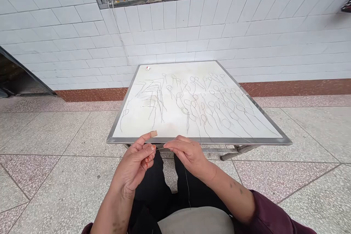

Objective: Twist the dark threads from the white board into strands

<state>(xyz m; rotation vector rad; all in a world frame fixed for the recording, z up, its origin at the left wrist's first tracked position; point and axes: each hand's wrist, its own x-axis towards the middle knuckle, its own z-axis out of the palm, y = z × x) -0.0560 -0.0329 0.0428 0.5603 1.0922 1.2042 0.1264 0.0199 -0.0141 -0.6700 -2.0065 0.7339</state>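
You hold a thin wire in front of you, just short of the table's near edge, its taut stretch lying almost along the nine-to-three line and lifting slightly toward three. Your left hand grips it at the thumb tip, the index finger stretched toward one o'clock with a tan wrap on its end. Your right hand pinches it between thumb and fingers. Below that hand a wire tail drops toward six o'clock over your lap; your hand hides whether the two join. At twelve o'clock stands the white table. From its middle round to four o'clock lie looped wires, most with rings away from you and tails toward five or six. Bent wires lie toward its nine, and a small white object sits by its ten-o'clock corner.
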